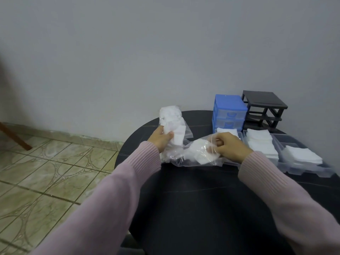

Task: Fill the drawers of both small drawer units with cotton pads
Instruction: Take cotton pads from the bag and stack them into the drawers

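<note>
**Drawing pads from the bag for the waiting drawers**

We have two clear bags of cotton pads at the far left edge of the round black tabletop [184,196]. Our left hand [161,139] curls round the upright bag [173,126], thumb pressed against its near face, and holds it standing on end. Our right hand [229,146] has its fingers curled tightly on the mouth of the lying bag [195,155], pinching film and apparently the pads inside; we cannot tell whether a pad is already gripped.

The relation that governs the next move: the lying bag's long axis runs left to right across the tabletop, with its open end under the right hand. The clear drawers [261,144], pulled out and set flat along the right edge, lie just beyond that hand, further right. The right hand is therefore the nearer one for any transfer; the left serves to steady the bags.

The drawers already carry white pad stacks [303,157]. The blue drawer unit [230,105] stands at the far edge with two drawers in place. Beside it, to the right, the black drawer unit [265,103] stands as an empty frame.

We judge the filling well advanced, with refitting of the drawers not yet done.
</note>
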`<move>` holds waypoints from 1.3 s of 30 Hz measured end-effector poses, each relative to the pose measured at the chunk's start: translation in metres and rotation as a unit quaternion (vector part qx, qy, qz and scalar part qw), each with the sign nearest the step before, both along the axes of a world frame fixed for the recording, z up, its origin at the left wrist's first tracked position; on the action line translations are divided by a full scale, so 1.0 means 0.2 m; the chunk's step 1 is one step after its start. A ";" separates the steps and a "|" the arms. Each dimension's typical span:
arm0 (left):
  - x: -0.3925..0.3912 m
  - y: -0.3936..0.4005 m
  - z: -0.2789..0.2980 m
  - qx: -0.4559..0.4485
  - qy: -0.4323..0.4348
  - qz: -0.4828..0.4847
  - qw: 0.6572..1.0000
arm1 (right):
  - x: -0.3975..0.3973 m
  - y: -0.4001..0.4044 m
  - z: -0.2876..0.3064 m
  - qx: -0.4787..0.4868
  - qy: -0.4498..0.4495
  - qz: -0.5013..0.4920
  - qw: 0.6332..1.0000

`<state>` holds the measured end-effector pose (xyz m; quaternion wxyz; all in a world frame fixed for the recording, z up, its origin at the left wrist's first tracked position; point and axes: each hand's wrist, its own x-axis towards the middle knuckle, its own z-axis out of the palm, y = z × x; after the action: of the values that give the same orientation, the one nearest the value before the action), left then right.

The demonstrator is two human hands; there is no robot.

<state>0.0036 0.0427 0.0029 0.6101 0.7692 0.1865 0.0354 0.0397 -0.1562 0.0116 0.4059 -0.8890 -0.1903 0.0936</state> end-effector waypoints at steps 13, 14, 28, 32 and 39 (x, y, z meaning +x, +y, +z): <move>0.02 -0.13 0.04 0.121 -0.016 0.037 0.992 | 0.04 -0.23 0.09 0.143 -0.060 -0.178 0.972; 0.03 -0.14 0.05 0.131 -0.017 0.038 0.990 | 0.03 -0.25 0.10 0.157 -0.068 -0.183 0.968; 0.05 -0.39 0.18 -0.051 -0.132 0.027 0.990 | -0.07 -0.29 0.19 0.462 0.068 -0.127 0.875; 0.05 -0.46 0.19 -0.142 -0.133 -0.014 0.981 | -0.09 -0.26 0.21 0.450 0.037 -0.112 0.885; 0.06 -0.49 0.16 -0.140 -0.154 -0.016 0.978 | -0.09 -0.19 0.20 0.528 0.089 -0.094 0.840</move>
<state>0.0163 -0.0551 0.0355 0.7334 0.6646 0.0816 0.1173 0.0207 -0.1946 0.0521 0.8356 -0.5417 -0.0897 0.0191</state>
